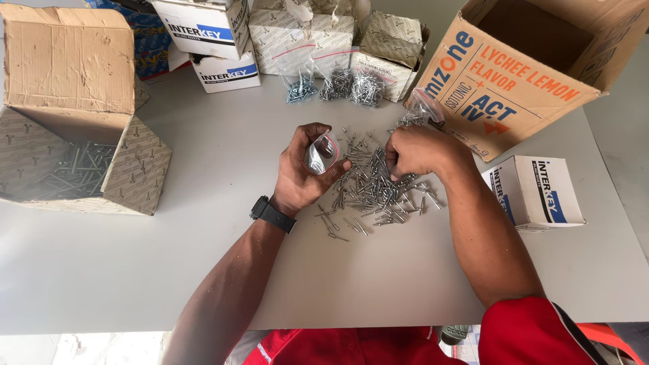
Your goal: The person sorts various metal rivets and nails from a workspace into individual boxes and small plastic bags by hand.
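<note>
A: Bag [323,153] status?
B: My left hand [301,177] pinches it open mid-table; my right hand [418,150] is closed on rivets from the pile [376,190]. Three filled bags [334,85] at far edge, most rivets still loose.

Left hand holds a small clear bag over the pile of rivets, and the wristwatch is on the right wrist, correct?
Not quite: the head view shows the black wristwatch on the left wrist. The left hand does hold the small clear bag beside the pile of rivets.

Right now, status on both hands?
Left hand holds small clear bag, open. Right hand closed on rivets, at pile. Filled bags behind; nothing blocking.
</note>
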